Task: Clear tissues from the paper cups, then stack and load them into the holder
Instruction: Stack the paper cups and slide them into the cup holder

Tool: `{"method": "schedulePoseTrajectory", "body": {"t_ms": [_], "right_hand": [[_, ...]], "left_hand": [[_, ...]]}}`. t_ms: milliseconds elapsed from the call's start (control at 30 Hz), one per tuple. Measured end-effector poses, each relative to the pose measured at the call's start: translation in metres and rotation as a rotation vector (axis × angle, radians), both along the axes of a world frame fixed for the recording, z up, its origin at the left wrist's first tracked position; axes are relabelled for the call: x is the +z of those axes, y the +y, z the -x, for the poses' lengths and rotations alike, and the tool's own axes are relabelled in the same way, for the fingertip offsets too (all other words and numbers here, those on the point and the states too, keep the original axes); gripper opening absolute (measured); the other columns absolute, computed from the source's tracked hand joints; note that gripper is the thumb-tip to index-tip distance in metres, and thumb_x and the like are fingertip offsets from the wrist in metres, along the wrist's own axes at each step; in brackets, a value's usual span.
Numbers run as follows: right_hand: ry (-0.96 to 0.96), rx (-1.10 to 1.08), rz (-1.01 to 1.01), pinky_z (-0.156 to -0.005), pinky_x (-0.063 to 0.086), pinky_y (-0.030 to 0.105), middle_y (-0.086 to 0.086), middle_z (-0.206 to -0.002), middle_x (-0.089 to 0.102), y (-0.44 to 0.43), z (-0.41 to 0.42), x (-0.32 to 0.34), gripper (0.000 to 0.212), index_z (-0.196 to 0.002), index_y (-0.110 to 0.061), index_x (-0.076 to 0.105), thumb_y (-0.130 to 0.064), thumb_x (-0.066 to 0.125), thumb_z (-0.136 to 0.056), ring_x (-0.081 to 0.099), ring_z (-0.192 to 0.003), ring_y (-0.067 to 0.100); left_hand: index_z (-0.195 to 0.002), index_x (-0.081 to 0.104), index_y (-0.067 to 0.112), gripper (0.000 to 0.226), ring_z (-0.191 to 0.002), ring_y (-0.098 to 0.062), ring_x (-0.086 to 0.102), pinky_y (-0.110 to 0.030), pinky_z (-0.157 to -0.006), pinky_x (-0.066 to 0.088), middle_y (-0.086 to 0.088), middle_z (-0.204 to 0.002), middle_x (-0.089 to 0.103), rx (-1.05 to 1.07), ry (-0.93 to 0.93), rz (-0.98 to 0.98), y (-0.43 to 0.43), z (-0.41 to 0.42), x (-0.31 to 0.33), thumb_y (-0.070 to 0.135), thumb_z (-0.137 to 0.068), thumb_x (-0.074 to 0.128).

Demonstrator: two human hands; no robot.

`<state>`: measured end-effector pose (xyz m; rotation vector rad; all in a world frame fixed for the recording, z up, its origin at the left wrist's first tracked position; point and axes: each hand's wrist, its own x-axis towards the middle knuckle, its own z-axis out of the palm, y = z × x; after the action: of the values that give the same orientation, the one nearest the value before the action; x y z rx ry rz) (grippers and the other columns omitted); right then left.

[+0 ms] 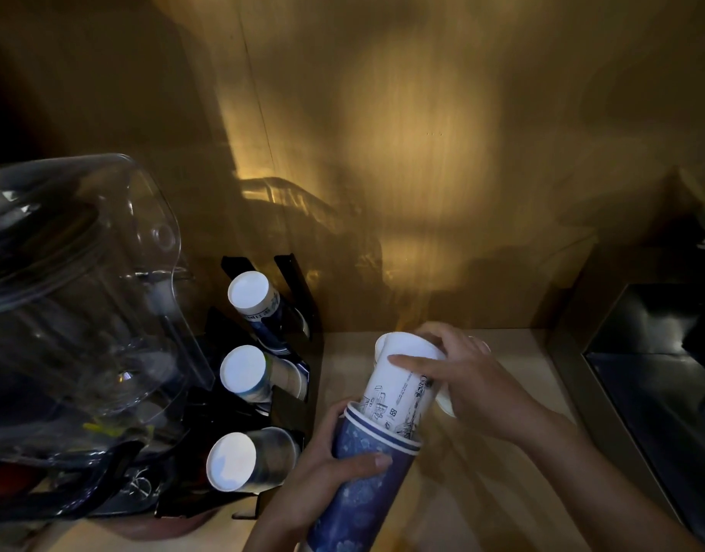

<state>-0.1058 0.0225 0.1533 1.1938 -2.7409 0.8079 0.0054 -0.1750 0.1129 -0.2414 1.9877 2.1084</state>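
Note:
My left hand [335,468] grips a tall stack of blue patterned paper cups [363,484], tilted with its open end up and to the right. My right hand [462,376] holds a white cup with line drawings [398,388], its base partly inside the top of the blue stack. A second white cup [446,400] shows behind my right palm, mostly hidden. The black cup holder [291,296] stands to the left with three stacks lying in its slots: top [249,294], middle [243,370], bottom [231,462]. No tissue is visible.
A large clear plastic container [76,296] fills the left side, close to the holder. A wooden back wall [422,153] rises behind the light countertop [502,492]. A dark recessed basin or tray [653,372] lies at the right edge.

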Motion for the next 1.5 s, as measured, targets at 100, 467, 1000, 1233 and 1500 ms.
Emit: {"method": "schedulePoseTrajectory", "body": {"t_ms": [100,467,1000,1233,1500], "right_hand": [[0.408,0.007,-0.282,-0.102,0.027,0.045,0.011,-0.146,0.037,-0.007,-0.007,-0.015,0.087,-0.13,-0.035,0.036,0.0,0.068,-0.057,0.03,-0.131,0.031],[0.183,-0.217,0.116,-0.103,0.022,0.037,0.009,-0.125,0.056,-0.004,0.004,-0.039,0.08,-0.124,-0.012,0.042,-0.026,0.08,-0.055,0.05,-0.119,0.028],[-0.36,-0.524,0.792,-0.087,0.046,0.034,-0.006,-0.116,0.056,-0.014,0.047,-0.036,0.075,-0.119,-0.027,0.039,-0.028,0.083,-0.059,0.055,-0.104,0.012],[-0.237,-0.728,0.782,-0.087,0.047,0.039,-0.006,-0.112,0.054,0.017,0.064,-0.043,0.078,-0.114,-0.027,0.038,-0.042,0.081,-0.052,0.055,-0.105,0.019],[-0.333,-0.817,0.403,-0.107,0.017,0.047,0.008,-0.145,0.039,0.032,0.061,-0.077,0.105,-0.14,-0.017,0.018,-0.044,0.08,-0.06,0.034,-0.132,0.03]], "left_hand": [[-0.117,0.055,0.027,0.073,-0.101,-0.023,0.068,-0.026,-0.074,0.054,-0.005,-0.112,0.07,0.0,-0.016,-0.023,0.0,-0.001,-0.002,0.025,-0.051,0.084],[-0.12,0.047,0.029,0.084,-0.093,-0.004,0.067,-0.013,-0.068,0.052,0.002,-0.112,0.066,0.079,0.029,0.026,-0.004,-0.007,-0.005,0.033,-0.045,0.086],[-0.109,0.046,0.028,0.089,-0.085,0.011,0.062,-0.004,-0.065,0.048,0.005,-0.11,0.06,0.197,0.083,0.102,-0.015,-0.02,-0.024,0.031,-0.031,0.087],[-0.105,0.05,0.029,0.088,-0.087,-0.001,0.063,-0.005,-0.058,0.048,0.007,-0.107,0.061,0.195,0.019,0.067,-0.015,-0.015,-0.03,0.035,-0.025,0.085],[-0.113,0.051,0.02,0.091,-0.08,0.006,0.066,-0.006,-0.06,0.049,0.0,-0.108,0.064,0.2,0.039,0.046,-0.003,-0.003,-0.034,0.033,-0.029,0.085]]}}
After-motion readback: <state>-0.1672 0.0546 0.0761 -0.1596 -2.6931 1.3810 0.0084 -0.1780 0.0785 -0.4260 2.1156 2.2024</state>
